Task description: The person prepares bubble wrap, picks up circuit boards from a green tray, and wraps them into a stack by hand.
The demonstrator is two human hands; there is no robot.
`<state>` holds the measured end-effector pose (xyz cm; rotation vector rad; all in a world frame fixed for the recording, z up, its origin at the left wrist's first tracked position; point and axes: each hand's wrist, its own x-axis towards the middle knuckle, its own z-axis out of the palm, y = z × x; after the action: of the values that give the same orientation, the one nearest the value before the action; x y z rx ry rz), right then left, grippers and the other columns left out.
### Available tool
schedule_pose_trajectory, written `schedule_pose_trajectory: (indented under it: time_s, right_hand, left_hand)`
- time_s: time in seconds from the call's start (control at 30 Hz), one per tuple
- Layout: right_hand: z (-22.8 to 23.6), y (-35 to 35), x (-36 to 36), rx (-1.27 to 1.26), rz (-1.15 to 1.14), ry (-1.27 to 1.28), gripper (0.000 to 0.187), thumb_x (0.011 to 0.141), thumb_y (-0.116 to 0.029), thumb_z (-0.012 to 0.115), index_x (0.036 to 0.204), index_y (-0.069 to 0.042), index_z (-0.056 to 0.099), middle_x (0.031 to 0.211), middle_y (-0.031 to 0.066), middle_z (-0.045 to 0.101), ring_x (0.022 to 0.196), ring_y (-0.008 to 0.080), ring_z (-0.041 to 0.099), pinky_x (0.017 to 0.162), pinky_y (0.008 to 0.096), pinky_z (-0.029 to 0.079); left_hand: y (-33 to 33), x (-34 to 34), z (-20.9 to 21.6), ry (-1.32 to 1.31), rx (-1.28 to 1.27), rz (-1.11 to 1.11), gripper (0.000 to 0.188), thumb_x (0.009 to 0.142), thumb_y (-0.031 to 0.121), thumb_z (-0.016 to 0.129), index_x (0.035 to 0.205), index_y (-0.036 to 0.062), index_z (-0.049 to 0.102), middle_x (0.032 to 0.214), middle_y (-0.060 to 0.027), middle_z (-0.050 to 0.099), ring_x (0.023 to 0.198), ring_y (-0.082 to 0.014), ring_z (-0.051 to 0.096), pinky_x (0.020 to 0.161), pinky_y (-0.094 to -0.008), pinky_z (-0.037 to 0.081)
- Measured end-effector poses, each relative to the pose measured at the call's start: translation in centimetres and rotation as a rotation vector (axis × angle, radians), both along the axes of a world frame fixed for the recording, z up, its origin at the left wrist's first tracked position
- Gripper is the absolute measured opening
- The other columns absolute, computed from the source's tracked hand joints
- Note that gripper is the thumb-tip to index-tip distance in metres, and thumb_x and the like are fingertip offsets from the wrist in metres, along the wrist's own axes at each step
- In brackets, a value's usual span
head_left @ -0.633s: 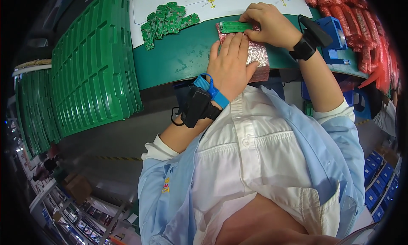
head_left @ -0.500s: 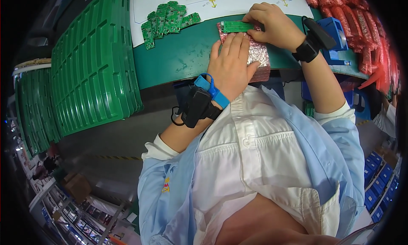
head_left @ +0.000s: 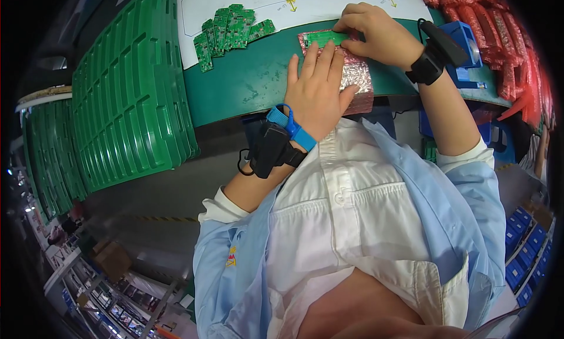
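A green circuit board [head_left: 325,37] lies on a strip of pink bubble wrap [head_left: 356,76] near the far side of the green work surface. My left hand [head_left: 318,87] rests flat over the wrap, fingers stretched out, with fingertips reaching the board's near edge. At the board's right end, my right hand [head_left: 376,36] has its thumb and fingers curled in around it, covering that end. Left of the wrap, several green circuit boards [head_left: 229,29] lie overlapped in a fanned pile. I wear a blue strap and a black device at the left wrist, and a black device at the right.
A white sheet [head_left: 341,4] with drawn lines and yellow arrows lies along the back. Stacked green trays [head_left: 129,92] stand at the left. At the right are a blue tape dispenser [head_left: 464,51] and a heap of red wrapped bundles [head_left: 484,36].
My left fingers have spread and slid slightly forward onto the near edge of the circuit board. My right hand stays almost where it was at the board's right end.
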<state>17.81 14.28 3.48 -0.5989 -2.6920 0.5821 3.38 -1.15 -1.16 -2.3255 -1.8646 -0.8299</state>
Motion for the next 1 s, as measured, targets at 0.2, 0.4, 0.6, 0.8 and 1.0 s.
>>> schedule_pose_trajectory:
  time_s: [0.2, 0.4, 0.6, 0.8, 1.0]
  right_hand:
    - [-1.3, -0.5, -0.8, 0.260, -0.027, 0.115, 0.020, 0.077, -0.008, 0.071, 0.095, 0.000, 0.066, 0.094, 0.0115, 0.060, 0.088, 0.0317, 0.059, 0.077, 0.0394, 0.049]
    - [-0.3, -2.3, -1.2, 0.156, -0.081, 0.038, 0.015, 0.077, -0.006, 0.070, 0.091, -0.002, 0.066, 0.090, 0.0126, 0.059, 0.087, 0.0345, 0.058, 0.076, 0.0407, 0.048]
    - [-0.3, -4.3, -0.5, 0.055, -0.090, 0.004, 0.013, 0.077, -0.004, 0.069, 0.089, -0.002, 0.066, 0.085, 0.0131, 0.058, 0.085, 0.0338, 0.058, 0.073, 0.0408, 0.048]
    - [-0.5, -5.1, 0.6, -0.005, -0.081, 0.048, 0.014, 0.078, -0.004, 0.068, 0.092, -0.001, 0.068, 0.085, 0.0130, 0.058, 0.084, 0.0326, 0.059, 0.070, 0.0396, 0.049]
    - [0.9, -3.1, 0.7, -0.100, -0.022, -0.087, 0.021, 0.083, -0.012, 0.068, 0.103, -0.004, 0.071, 0.095, 0.0126, 0.063, 0.090, 0.0318, 0.062, 0.073, 0.0378, 0.050]
  left_hand:
    - [0.0, -0.1, 0.0, 0.009, -0.001, -0.012, 0.059, 0.085, 0.041, 0.065, 0.130, 0.0035, 0.056, 0.134, -0.0139, 0.053, 0.123, -0.0338, 0.049, 0.101, -0.0517, 0.034]
    - [-0.3, 0.1, -0.1, -0.008, 0.000, -0.012, 0.056, 0.084, 0.038, 0.067, 0.128, 0.0031, 0.057, 0.132, -0.0130, 0.054, 0.122, -0.0328, 0.049, 0.101, -0.0506, 0.035]
    - [-1.8, 0.9, 0.1, -0.060, 0.060, 0.055, 0.049, 0.082, 0.028, 0.070, 0.123, 0.0025, 0.061, 0.130, -0.0133, 0.055, 0.121, -0.0323, 0.049, 0.098, -0.0456, 0.038]
    - [-2.1, 0.6, -0.2, -0.002, 0.037, -0.019, 0.045, 0.082, 0.027, 0.069, 0.118, 0.0007, 0.061, 0.132, -0.0153, 0.053, 0.122, -0.0317, 0.047, 0.099, -0.0458, 0.038]
    - [-2.5, 0.7, -0.2, 0.041, 0.026, -0.015, 0.043, 0.084, 0.027, 0.067, 0.118, 0.0010, 0.061, 0.132, -0.0155, 0.055, 0.120, -0.0322, 0.049, 0.100, -0.0468, 0.038]
